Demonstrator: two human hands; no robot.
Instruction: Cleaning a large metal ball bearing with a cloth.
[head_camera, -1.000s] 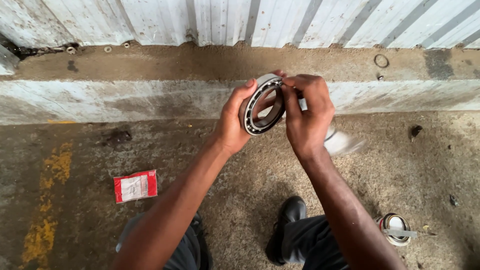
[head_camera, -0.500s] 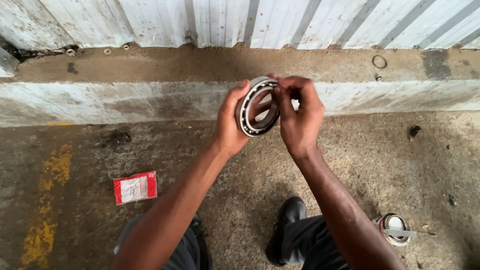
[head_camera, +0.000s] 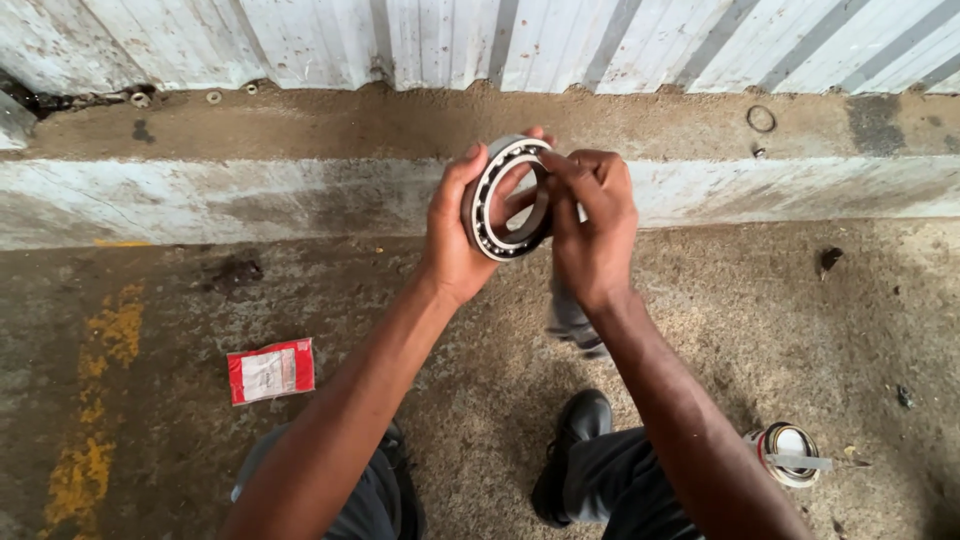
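My left hand (head_camera: 455, 235) grips a large metal ball bearing (head_camera: 496, 215) by its outer ring, held upright at chest height above the floor. My right hand (head_camera: 593, 225) is at the bearing's right side, with fingers on the rim and the thumb reaching into its centre. A blurred pale object (head_camera: 572, 320) is in mid-air just below my right hand; I cannot tell what it is.
A red and white packet (head_camera: 270, 371) lies on the concrete floor at left. A small open tin (head_camera: 787, 452) stands at lower right beside my leg. My black shoe (head_camera: 568, 455) is below. A concrete ledge (head_camera: 250, 195) and corrugated wall (head_camera: 450, 40) run across the back, with a small ring (head_camera: 760, 118) on the ledge.
Both hands and the bearing have stayed together, shifting slightly. The pale object near my right hand a second ago is now below that hand, blurred as it moves down.
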